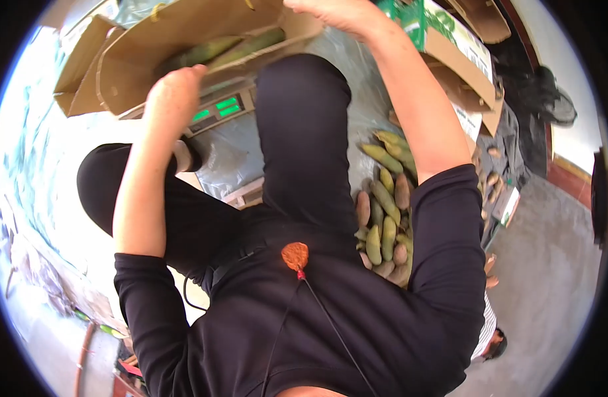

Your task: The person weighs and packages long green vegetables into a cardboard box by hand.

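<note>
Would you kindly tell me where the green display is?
In the head view, the green display sits upper left, just below the cardboard box, between the left hand and the right knee.

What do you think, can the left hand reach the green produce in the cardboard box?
Probably yes: the left hand is at the near edge of the open cardboard box, and nothing seems to lie over the green produce.

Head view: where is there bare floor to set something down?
Bare patch: the grey floor between the reddish wall base and the person in stripes. Crowded: the produce pile beside the right sleeve. The carton holds green produce too.
</note>
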The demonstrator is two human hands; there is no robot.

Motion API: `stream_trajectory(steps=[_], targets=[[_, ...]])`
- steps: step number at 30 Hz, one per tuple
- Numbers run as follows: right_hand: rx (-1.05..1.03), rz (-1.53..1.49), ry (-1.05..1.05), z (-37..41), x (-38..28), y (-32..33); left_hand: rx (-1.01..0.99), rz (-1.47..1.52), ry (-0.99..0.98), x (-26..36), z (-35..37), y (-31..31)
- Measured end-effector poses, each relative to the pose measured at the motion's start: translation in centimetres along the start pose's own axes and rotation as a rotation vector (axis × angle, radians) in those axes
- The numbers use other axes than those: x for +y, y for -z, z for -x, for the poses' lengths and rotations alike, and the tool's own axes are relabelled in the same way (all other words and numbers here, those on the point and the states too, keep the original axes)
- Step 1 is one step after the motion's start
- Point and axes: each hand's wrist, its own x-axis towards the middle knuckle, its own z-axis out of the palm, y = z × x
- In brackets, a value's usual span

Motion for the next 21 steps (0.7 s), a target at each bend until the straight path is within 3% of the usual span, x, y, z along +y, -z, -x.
stream_trajectory(steps=[4, 8, 10, 12, 14, 16, 21], targets=[[0.076, -0.307, -0.375, 8.4, 2.4, 3.5, -0.005, -0.017, -0.009, 0.8, 0.0, 0.8], [0.183, -0.291, -0.473, 16.5, 8.2, 3.0, -0.03, 0.0, -0.018, 1.0, -0.2, 0.9], [0.214, -0.208, -0.669, 20.2, 11.3, 1.4, -0.009, 0.017, 0.016, 1.3, -0.2, 1.1], [0.25, -0.194, -0.725, 23.9, 14.4, -1.3, -0.053, -0.006, 0.036, 1.3, -0.5, 1.2], [0.181, -0.226, -0.84, 28.0, 18.1, -4.3, -0.05, 0.05, 0.054, 1.6, -0.4, 1.3], [0.038, 0.135, -0.764, 32.2, 22.0, -7.4, -0.086, 0.054, 0.057, 2.1, -0.4, 1.7], [-0.311, 0.349, -0.881, 42.4, 25.6, -13.6, -0.053, 0.058, 0.044, 1.1, -0.7, 1.1]])
